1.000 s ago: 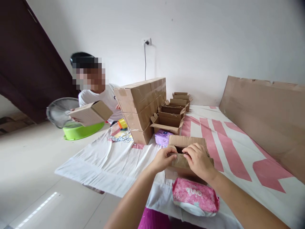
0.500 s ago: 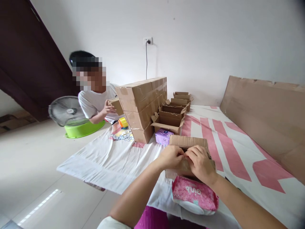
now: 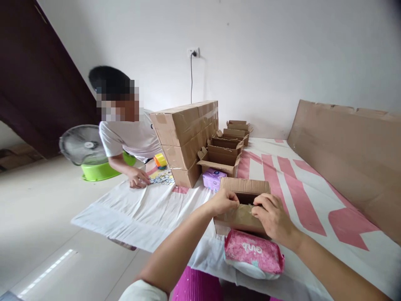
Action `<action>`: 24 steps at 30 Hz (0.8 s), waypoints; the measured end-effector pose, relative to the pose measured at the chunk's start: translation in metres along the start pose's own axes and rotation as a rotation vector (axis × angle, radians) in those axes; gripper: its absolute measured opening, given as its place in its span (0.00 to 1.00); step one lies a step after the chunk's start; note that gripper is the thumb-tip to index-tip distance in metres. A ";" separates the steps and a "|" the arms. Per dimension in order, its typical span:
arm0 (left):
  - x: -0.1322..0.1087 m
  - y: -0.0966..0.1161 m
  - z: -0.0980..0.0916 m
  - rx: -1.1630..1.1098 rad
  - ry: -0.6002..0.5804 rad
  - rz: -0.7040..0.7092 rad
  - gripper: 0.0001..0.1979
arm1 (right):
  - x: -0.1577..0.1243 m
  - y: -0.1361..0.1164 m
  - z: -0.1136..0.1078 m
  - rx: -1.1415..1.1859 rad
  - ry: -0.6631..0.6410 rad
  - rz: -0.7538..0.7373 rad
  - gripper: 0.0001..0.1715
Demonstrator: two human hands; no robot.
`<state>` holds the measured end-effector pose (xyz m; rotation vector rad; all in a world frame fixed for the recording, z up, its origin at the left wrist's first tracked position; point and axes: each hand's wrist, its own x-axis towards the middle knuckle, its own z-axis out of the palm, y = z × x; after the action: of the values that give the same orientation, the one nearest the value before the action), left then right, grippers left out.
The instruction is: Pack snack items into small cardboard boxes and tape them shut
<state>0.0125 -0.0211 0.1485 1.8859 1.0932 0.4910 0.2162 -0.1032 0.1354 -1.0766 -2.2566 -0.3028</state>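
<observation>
An opened cardboard box [image 3: 241,218] stands in front of me, its far flap raised and its inside dark. My left hand [image 3: 224,201] pinches the top edge of the box's near flap, left of the middle. On the right part of that same edge, my right hand [image 3: 273,215] has its fingers curled over the flap. Just this side of the box lies a pink and white soft pack [image 3: 254,251]. A small purple pack [image 3: 214,179] sits behind the box's left corner.
Several open cardboard boxes [image 3: 219,161] line up towards the wall beside stacked taped boxes [image 3: 184,154]. At the left, a person [image 3: 125,138] reaches to small stickers [image 3: 162,177] near a yellow tape roll [image 3: 159,160]. A large cardboard sheet [image 3: 344,154] leans at the right.
My hands have moved apart along the flap edge, the right one shifting right. The other person has lowered a hand from a cardboard box to the stickers.
</observation>
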 end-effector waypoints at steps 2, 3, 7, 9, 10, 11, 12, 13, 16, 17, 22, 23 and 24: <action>0.001 0.001 0.001 0.000 -0.014 -0.001 0.07 | -0.008 0.003 -0.006 0.002 -0.003 0.014 0.13; 0.001 0.001 0.002 0.000 -0.019 0.000 0.07 | -0.012 0.004 -0.009 0.005 -0.009 0.019 0.13; 0.001 0.001 0.003 0.000 -0.019 -0.003 0.06 | -0.028 0.013 -0.016 0.012 0.006 0.045 0.11; 0.000 -0.001 0.001 -0.003 -0.010 -0.016 0.07 | -0.038 0.024 -0.020 0.014 0.033 0.090 0.10; -0.001 -0.001 0.000 -0.005 -0.005 -0.021 0.07 | -0.043 0.030 -0.022 0.014 0.053 0.119 0.09; -0.001 -0.002 -0.002 -0.007 -0.003 -0.025 0.07 | -0.049 0.037 -0.025 0.014 0.079 0.152 0.08; -0.002 -0.002 -0.003 -0.008 -0.003 -0.028 0.07 | -0.055 0.044 -0.027 0.015 0.113 0.189 0.07; -0.002 -0.002 -0.004 -0.007 -0.005 -0.030 0.07 | -0.060 0.050 -0.029 0.021 0.147 0.230 0.07; -0.002 -0.003 -0.005 0.008 -0.009 -0.034 0.08 | -0.074 0.060 -0.033 0.083 0.226 0.359 0.04; -0.002 -0.003 -0.004 0.017 -0.010 -0.036 0.08 | -0.076 0.060 -0.033 0.121 0.246 0.402 0.02; -0.002 0.000 -0.004 0.085 -0.033 -0.011 0.09 | -0.076 0.044 -0.026 0.228 0.301 0.534 0.08; -0.003 0.001 -0.005 0.101 -0.044 0.000 0.09 | -0.073 0.039 -0.025 0.227 0.295 0.534 0.08; -0.004 0.004 -0.007 0.114 -0.056 0.011 0.09 | -0.070 0.035 -0.023 0.229 0.288 0.528 0.09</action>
<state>0.0079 -0.0217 0.1554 1.9942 1.0942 0.3865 0.2861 -0.1345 0.1085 -1.3533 -1.6369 0.0222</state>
